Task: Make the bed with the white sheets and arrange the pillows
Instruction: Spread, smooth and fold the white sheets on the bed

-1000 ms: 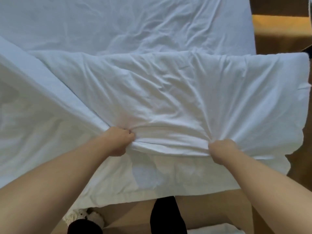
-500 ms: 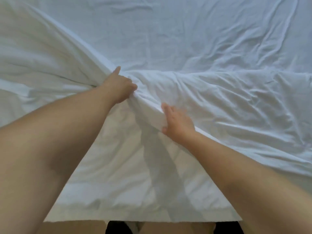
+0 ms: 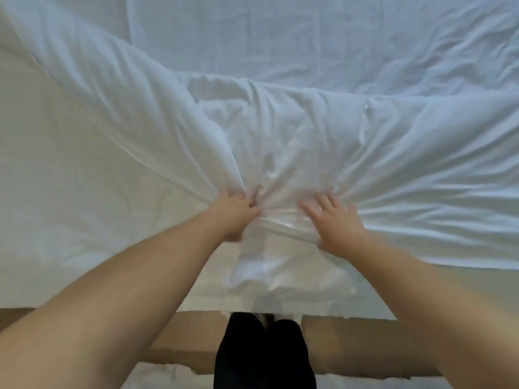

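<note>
The left hand (image 3: 233, 214) is seen near the middle of the view, its fingers curled tightly round a bunched fold of the white top sheet (image 3: 295, 130). Creases fan out from this grip towards the far left and the far right. The right hand (image 3: 337, 223) is laid just to the right of the left one, fingers (image 3: 323, 202) spread and straight, pressed flat on the same sheet close to its near edge. Nothing is clasped by it. The two hands are kept near each other but apart, with a short ridge of gathered cloth between them.

The top sheet is spread across the bed from left to right. On the left it is raised in a broad, taut fold running from the left hand to the far left corner of the view. On the right it lies crumpled and lower. Beyond it, at the far side, a flatter bottom sheet (image 3: 280, 37) is shown, smooth in the middle and wrinkled at the far right. Below the hands, more white cloth is draped over the near edge of the bed.

Beneath that edge, dark trouser legs (image 3: 264, 352) are visible against a brown floor (image 3: 351, 343).
</note>
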